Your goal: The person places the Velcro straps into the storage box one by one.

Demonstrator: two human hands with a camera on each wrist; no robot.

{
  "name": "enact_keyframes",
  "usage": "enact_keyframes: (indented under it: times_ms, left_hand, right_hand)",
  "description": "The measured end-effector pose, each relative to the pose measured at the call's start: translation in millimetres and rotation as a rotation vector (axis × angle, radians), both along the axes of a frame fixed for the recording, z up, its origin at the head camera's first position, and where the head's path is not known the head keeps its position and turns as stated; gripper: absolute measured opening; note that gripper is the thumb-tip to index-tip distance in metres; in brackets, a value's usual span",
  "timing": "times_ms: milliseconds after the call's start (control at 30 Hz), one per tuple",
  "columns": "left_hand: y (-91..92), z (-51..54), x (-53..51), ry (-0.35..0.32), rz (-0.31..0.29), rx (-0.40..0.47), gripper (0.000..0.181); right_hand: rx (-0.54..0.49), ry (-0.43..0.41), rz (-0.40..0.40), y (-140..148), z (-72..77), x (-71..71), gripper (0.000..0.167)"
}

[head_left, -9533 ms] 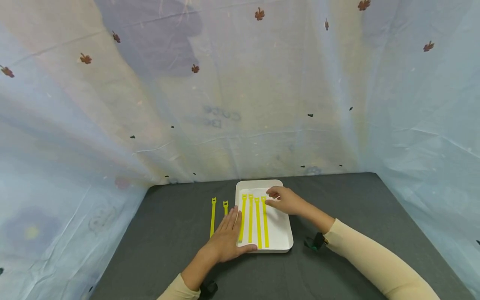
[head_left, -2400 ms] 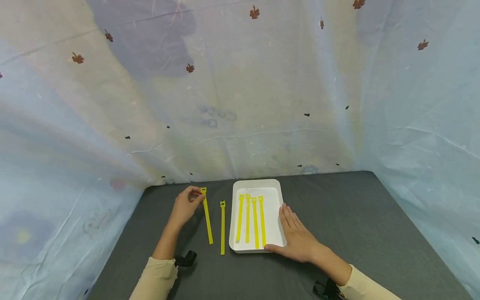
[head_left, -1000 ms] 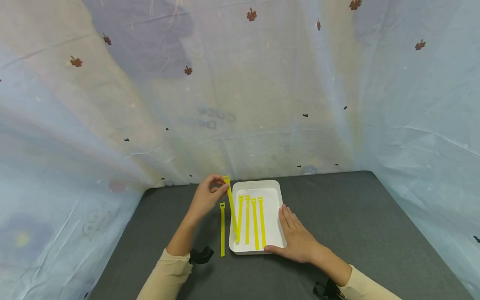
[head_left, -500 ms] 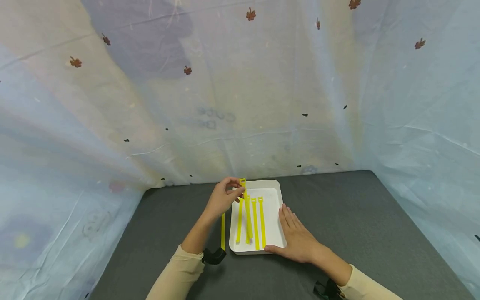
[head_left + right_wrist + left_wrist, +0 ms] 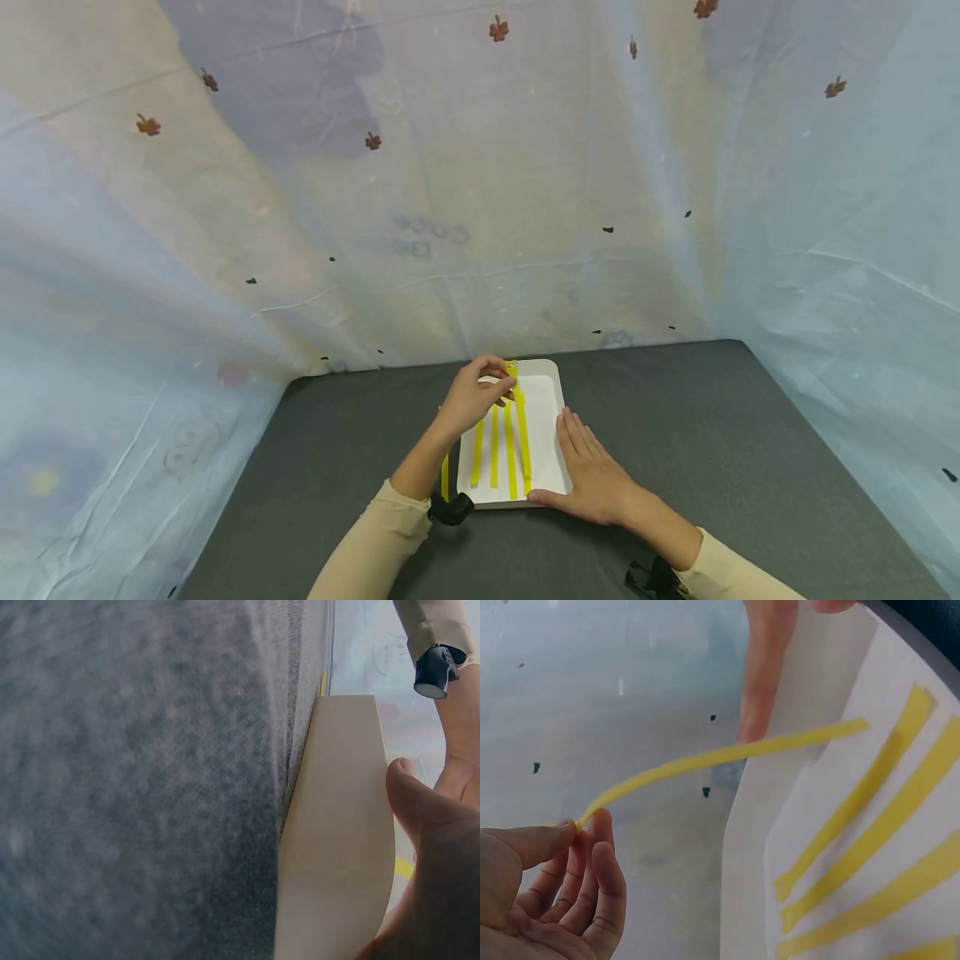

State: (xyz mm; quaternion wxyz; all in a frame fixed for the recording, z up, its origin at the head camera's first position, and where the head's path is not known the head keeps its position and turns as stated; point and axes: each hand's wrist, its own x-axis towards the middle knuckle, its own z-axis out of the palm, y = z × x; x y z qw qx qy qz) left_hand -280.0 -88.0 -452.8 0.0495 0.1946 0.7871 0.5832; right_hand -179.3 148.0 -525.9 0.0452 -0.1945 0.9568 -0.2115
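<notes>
My left hand (image 5: 471, 402) pinches the head end of a yellow hook-and-loop cable tie (image 5: 705, 760) between thumb and finger. The held tie slants down over the white tray (image 5: 547, 450), its tail in line with the rightmost tie there. Several matching yellow ties (image 5: 493, 454) lie side by side in the tray, their upper ends partly hidden by my left hand. With fingers straight, my right hand (image 5: 596, 481) rests along the tray's right edge, thumb at the near rim. In the right wrist view, that thumb (image 5: 420, 799) touches the tray's side wall (image 5: 337, 825).
One more yellow tie (image 5: 445, 479) lies on the dark grey cloth (image 5: 337, 467) left of the tray, partly covered by my left forearm. A pale printed sheet (image 5: 480, 283) hangs behind and at both sides of the table. Dark cameras (image 5: 452, 508) sit on both wrists.
My left hand has picked up a tie from the cloth left of the tray and carried it rightward across the tray. Earlier my right hand moved from over the tray to its right edge.
</notes>
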Motion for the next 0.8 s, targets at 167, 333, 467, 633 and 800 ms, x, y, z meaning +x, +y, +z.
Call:
enact_keyframes:
  times_ms: [167, 333, 467, 633, 800]
  left_hand:
    - [11.8, -3.7, -3.8, -0.032, -0.021, 0.002, 0.025]
    - [20.5, -11.1, -9.7, -0.057, -0.037, 0.003, 0.026]
    - [27.1, -17.9, -16.9, -0.073, -0.027, 0.005, 0.024]
    - [34.6, -22.1, -24.2, -0.085, -0.001, -0.009, 0.022]
    - [38.6, -27.1, -29.8, -0.087, 0.004, -0.068, 0.022]
  right_hand:
    - [0.005, 0.007, 0.005, 1, -1.1, -1.1, 0.134]
    - [-0.002, 0.012, 0.011, 0, -1.5, -1.4, 0.133]
    - [0.002, 0.011, 0.010, 0, -2.3, -1.6, 0.133]
    - [-0.002, 0.014, 0.008, 0, -1.8, -1.2, 0.133]
    - [-0.018, 0.023, 0.011, 0, 0.0, -0.8, 0.132]
